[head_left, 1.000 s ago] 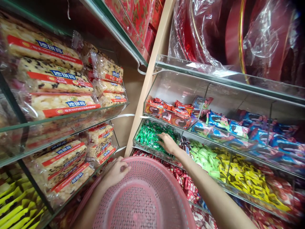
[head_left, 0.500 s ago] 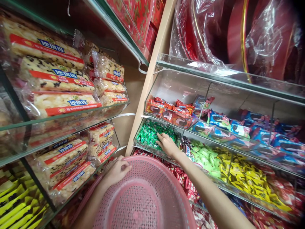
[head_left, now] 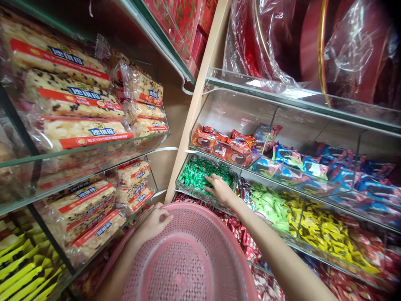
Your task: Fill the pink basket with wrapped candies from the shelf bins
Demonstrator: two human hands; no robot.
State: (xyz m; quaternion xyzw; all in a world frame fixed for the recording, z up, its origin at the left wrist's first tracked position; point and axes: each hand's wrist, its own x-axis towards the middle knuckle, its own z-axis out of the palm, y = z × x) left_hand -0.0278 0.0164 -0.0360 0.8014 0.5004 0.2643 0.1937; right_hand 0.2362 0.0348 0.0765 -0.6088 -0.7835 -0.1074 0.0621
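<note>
Glass shelving (head_left: 275,94) spans one to four o'clock. Pink basket (head_left: 180,267) at six, mouth facing me. Clear bin (head_left: 191,191) just past its rim, at the basket's one o'clock. My left hand (head_left: 153,223) is curled over the rim at eleven; a firm hold there seems best, rim close below the bin. My right hand (head_left: 221,190) is half open, palm down, fingertips among the green-wrapped pieces (head_left: 194,173) in the bin; cannot tell whether any are gripped. Best, I judge, to gather with curled fingers and clear the bin's front edge.
</note>
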